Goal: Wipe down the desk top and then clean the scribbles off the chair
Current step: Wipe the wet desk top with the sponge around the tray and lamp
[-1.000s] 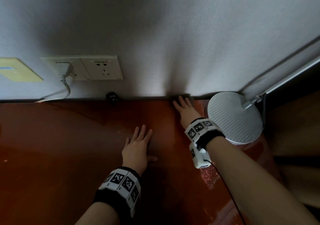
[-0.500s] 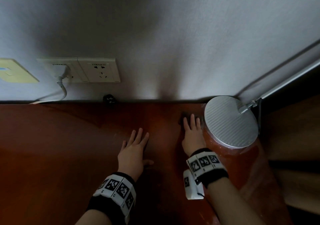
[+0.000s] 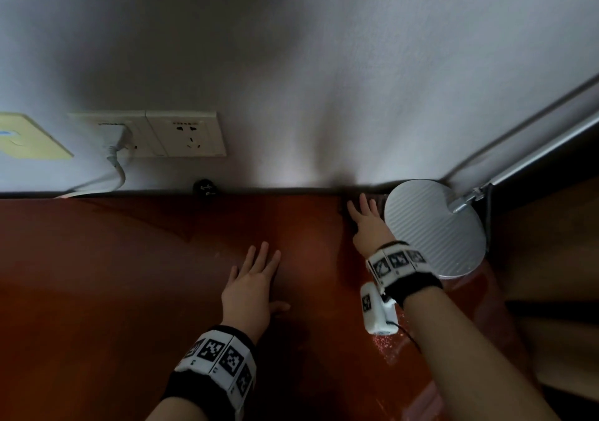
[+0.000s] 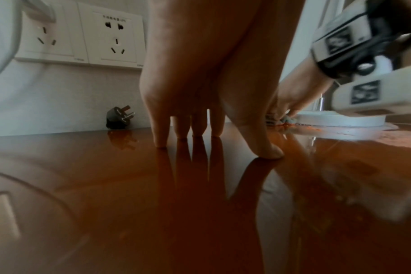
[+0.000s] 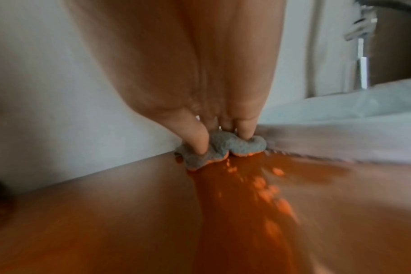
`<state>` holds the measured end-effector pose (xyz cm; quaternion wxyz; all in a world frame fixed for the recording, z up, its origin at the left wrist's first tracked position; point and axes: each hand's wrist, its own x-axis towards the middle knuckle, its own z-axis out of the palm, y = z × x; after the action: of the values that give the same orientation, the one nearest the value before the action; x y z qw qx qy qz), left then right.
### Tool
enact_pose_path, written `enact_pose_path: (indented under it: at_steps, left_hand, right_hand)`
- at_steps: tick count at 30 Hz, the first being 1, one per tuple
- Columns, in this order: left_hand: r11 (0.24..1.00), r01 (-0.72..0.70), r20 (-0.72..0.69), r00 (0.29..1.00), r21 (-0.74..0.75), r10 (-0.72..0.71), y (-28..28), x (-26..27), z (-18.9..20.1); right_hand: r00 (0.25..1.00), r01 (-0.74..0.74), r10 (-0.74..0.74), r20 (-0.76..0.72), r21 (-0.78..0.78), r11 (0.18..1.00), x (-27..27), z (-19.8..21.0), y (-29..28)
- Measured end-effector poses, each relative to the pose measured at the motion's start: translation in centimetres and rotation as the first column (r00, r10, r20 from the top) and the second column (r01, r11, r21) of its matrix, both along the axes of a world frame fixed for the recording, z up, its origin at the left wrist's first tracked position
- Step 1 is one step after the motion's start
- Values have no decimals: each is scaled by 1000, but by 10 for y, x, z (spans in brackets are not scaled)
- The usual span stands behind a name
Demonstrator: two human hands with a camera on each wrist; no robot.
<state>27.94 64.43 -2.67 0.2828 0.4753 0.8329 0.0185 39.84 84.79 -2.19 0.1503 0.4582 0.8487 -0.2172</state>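
Entry: desk-wiping phase, back right corner.

My right hand [image 3: 368,226] was reaching to the far edge of the worktop [image 3: 129,274], where it meets the wall [image 3: 324,80]. Fingers were extended and pressing a small grey cloth [image 5: 223,148] flat onto the surface, not gripping it; the right wrist view showed the cloth bunched under the fingertips [image 5: 197,142] right in the wall seam. My read is that flat pressure was chosen to force the cloth into that seam, where dust collects.

The cloth sat just beside the round silver lamp base [image 3: 434,229], which was resting on the worktop at the corner. I could not tell whether cloth and base were touching. Wet streaks and droplets trailed back from the cloth toward me, so the cloth appeared damp.

My left hand [image 3: 252,287] lay spread, fingers straight and apart, holding nothing; the left wrist view showed its fingertips [image 4: 160,140] planted on the glossy surface. I judge it served as a brace for the long reach.

Also noted: 2 wall sockets [image 3: 146,133], 1 occupied by a white plug [image 3: 118,137]; a loose black plug [image 4: 120,117] at the wall edge.

The chair was not in view. Its scribbles are not yet tackled, in my estimate.
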Motion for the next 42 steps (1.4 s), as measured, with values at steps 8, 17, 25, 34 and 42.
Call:
enact_pose_path:
  at_steps: [8,17,25,34,42]
  left_hand:
    - [998,27,-4,1000,-57,-28,3,2,7]
    - [979,95,-15,995,-181,-100,-19,19,19]
    - [967,119,-27,991,-227,-128,-38,30,21]
    - [958,115,-74,988,-262,-139,-61,51,20]
    - [957,109,-75,988,-268,-133,-90,72,22]
  right_hand:
    - [993,-102,100,-64,-34,994,86,-5,-95]
    - [988,-155,155,22,15,988,51,-4,-36]
    - [994,-110,110,-20,32,993,119,-6,-82]
    - [991,-137,137,-1,33,990,128,-8,-70]
    - [995,-66,58,82,96,993,149,-7,-87]
